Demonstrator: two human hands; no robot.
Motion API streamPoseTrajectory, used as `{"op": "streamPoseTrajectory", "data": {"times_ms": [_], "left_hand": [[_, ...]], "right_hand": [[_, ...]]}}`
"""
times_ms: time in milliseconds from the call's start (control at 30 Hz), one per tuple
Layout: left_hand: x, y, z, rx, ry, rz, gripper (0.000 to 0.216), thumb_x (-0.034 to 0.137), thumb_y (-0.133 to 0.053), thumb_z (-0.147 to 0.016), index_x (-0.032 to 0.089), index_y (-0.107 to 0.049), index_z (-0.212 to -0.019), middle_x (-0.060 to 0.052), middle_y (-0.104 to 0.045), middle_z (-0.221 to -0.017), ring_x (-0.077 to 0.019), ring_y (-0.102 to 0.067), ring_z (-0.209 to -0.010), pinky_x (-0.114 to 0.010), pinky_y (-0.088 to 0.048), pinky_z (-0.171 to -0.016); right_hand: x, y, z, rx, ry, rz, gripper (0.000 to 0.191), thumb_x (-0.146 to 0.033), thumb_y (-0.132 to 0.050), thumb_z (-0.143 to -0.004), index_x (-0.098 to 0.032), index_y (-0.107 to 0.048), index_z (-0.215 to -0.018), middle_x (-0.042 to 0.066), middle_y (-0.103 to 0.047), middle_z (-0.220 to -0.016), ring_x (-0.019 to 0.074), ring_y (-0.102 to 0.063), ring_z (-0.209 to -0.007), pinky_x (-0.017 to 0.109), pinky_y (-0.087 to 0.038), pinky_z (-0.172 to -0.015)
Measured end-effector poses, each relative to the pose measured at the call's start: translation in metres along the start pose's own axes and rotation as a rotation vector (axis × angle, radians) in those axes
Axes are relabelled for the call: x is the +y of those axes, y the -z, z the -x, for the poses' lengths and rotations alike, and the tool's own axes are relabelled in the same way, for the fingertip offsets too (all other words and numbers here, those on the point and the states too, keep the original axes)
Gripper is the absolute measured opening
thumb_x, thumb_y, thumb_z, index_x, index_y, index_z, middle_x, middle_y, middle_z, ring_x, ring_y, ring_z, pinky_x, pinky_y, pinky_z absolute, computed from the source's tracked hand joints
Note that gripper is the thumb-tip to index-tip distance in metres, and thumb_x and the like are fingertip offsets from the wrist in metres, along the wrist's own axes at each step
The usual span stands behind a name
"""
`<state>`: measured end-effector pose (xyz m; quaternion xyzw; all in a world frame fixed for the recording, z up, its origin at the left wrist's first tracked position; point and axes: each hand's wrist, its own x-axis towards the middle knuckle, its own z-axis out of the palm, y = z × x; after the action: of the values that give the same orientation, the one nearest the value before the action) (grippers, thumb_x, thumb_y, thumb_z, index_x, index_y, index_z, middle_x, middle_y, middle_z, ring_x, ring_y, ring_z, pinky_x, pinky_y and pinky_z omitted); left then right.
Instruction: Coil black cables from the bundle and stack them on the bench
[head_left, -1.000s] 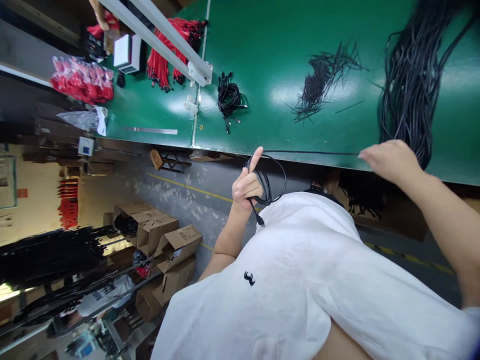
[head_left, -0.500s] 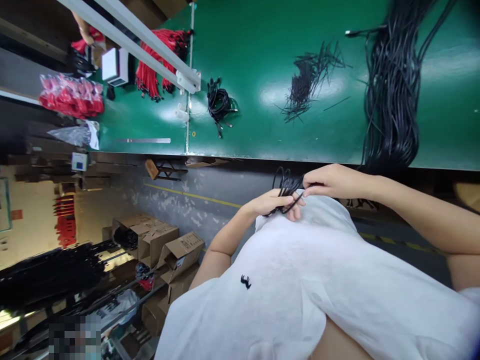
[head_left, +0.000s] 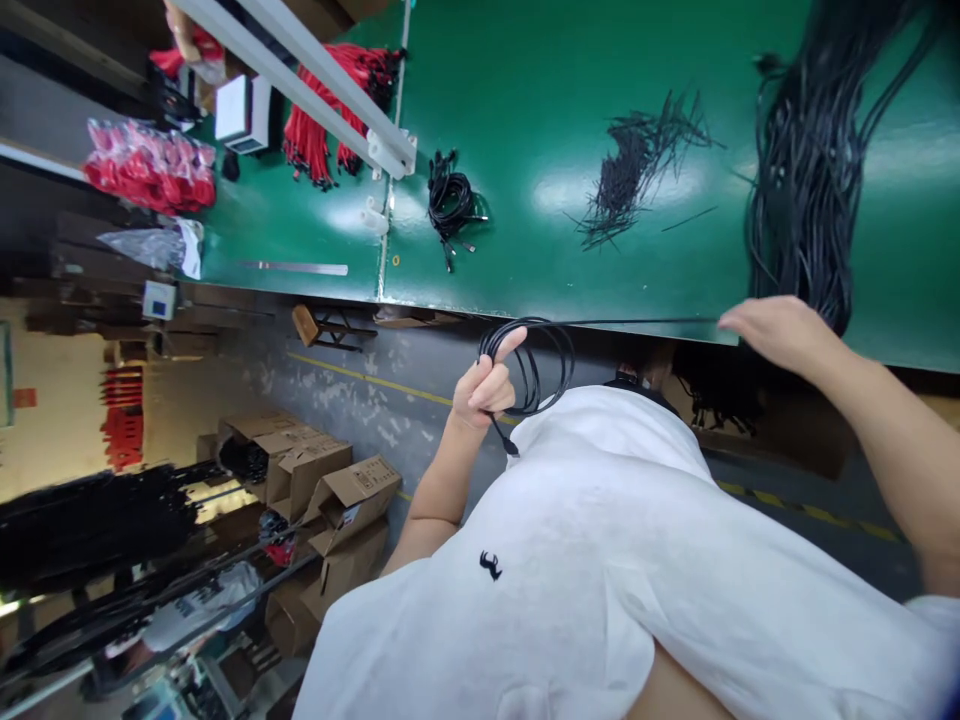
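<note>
My left hand is closed around one side of a loosely coiled black cable, held in front of the bench edge. One plug end of the cable hangs below that hand. A straight length of it runs from the coil to my right hand, whose fingers are pressed together on the strand. That hand is beside the lower end of a big bundle of black cables lying on the green bench. A finished-looking black cable coil lies farther left on the bench.
A heap of short black ties lies mid-bench. To the left are red cables, a white box, bagged red items and a metal ruler. Cardboard boxes and a wooden stool stand on the floor.
My hands were close together at the coil; my right hand has moved far right, drawing out a length of cable. My left hand has moved left and up, and the coil hangs wider.
</note>
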<state>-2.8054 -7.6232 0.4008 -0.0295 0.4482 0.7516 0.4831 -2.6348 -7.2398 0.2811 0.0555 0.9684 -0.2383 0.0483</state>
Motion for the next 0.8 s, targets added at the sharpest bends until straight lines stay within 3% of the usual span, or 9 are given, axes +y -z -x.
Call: {"op": "streamPoseTrajectory", "data": {"times_ms": [100,167,267,333,467,567,633,700,800], "left_hand": [[-0.001,-0.003,-0.009,0.002,-0.009,-0.034,0.044,0.037,-0.050,-0.100,0.028,-0.053,-0.142,0.006,-0.066,-0.060,-0.0014,-0.032,-0.027,-0.016,-0.024,-0.033],[-0.009,-0.010,-0.021,-0.027,0.041,-0.149,0.047,0.036,-0.064,-0.092,0.023,-0.058,-0.137,-0.003,-0.077,-0.086,-0.0060,-0.062,-0.050,-0.015,-0.042,-0.047],[-0.031,-0.020,-0.035,-0.087,0.127,-0.314,0.048,0.043,-0.077,-0.081,0.014,-0.067,-0.118,-0.012,-0.078,-0.100,-0.0194,-0.074,-0.087,-0.027,-0.056,-0.078],[-0.045,-0.025,-0.038,-0.151,0.180,-0.399,0.045,0.048,-0.079,-0.077,0.013,-0.071,-0.104,-0.012,-0.077,-0.096,-0.0212,-0.073,-0.088,-0.032,-0.055,-0.085],[-0.058,-0.031,-0.031,-0.351,0.349,-0.490,0.046,0.057,-0.077,-0.076,0.013,-0.071,-0.087,-0.006,-0.071,-0.069,-0.0143,-0.063,-0.057,-0.031,-0.055,-0.068],[-0.045,-0.024,-0.018,-0.382,0.419,-0.383,0.045,0.055,-0.073,-0.081,0.011,-0.072,-0.086,0.007,-0.044,-0.041,-0.0067,-0.036,-0.035,-0.024,-0.045,-0.046],[-0.028,-0.012,-0.009,-0.269,0.343,-0.250,0.044,0.054,-0.061,-0.091,0.012,-0.072,-0.083,0.012,-0.023,-0.035,-0.0049,-0.019,-0.029,-0.019,-0.033,-0.035],[-0.009,0.002,0.001,-0.067,0.151,-0.108,0.051,0.051,-0.043,-0.101,0.013,-0.073,-0.085,0.013,-0.010,-0.033,-0.0044,-0.005,-0.026,-0.016,-0.019,-0.029],[0.009,0.016,0.011,0.147,-0.088,0.043,0.049,0.043,-0.028,-0.106,0.017,-0.069,-0.117,0.014,-0.014,-0.033,-0.0039,0.001,-0.024,-0.014,-0.011,-0.028]], "right_hand": [[-0.062,-0.010,0.020,-0.158,0.373,0.009,0.034,-0.032,-0.042,-0.100,-0.024,-0.071,-0.084,0.008,-0.075,-0.086,0.0202,-0.062,-0.074,0.035,-0.037,-0.072],[-0.119,-0.010,0.026,-0.215,0.640,-0.099,0.043,-0.039,-0.033,-0.105,-0.023,-0.067,-0.083,0.005,-0.072,-0.077,0.0170,-0.059,-0.065,0.033,-0.037,-0.070],[-0.174,0.000,0.014,-0.100,0.714,-0.121,0.050,-0.043,-0.028,-0.106,-0.019,-0.063,-0.080,0.004,-0.068,-0.071,0.0146,-0.054,-0.057,0.029,-0.034,-0.065],[-0.182,0.010,-0.001,-0.040,0.653,-0.111,0.050,-0.044,-0.028,-0.105,-0.019,-0.064,-0.083,0.005,-0.069,-0.076,0.0146,-0.055,-0.061,0.028,-0.032,-0.063],[-0.163,0.022,-0.022,-0.162,0.485,-0.231,0.049,-0.053,-0.035,-0.101,-0.020,-0.063,-0.079,0.003,-0.066,-0.072,0.0142,-0.055,-0.062,0.025,-0.031,-0.059],[-0.121,0.023,-0.024,-0.308,0.318,-0.448,0.051,-0.063,-0.039,-0.096,-0.021,-0.063,-0.078,0.001,-0.066,-0.074,0.0142,-0.058,-0.067,0.024,-0.038,-0.063],[-0.075,0.019,-0.017,-0.251,0.133,-0.504,0.056,-0.068,-0.039,-0.094,-0.020,-0.063,-0.079,0.002,-0.064,-0.073,0.0145,-0.056,-0.068,0.025,-0.041,-0.067],[-0.023,0.012,-0.004,-0.111,-0.084,-0.449,0.058,-0.072,-0.040,-0.091,-0.020,-0.064,-0.082,0.004,-0.062,-0.071,0.0149,-0.054,-0.065,0.027,-0.042,-0.068],[0.027,-0.003,0.016,-0.076,-0.254,-0.304,0.053,-0.064,-0.038,-0.093,-0.020,-0.068,-0.087,0.010,-0.068,-0.081,0.0180,-0.058,-0.070,0.030,-0.043,-0.070]]}}
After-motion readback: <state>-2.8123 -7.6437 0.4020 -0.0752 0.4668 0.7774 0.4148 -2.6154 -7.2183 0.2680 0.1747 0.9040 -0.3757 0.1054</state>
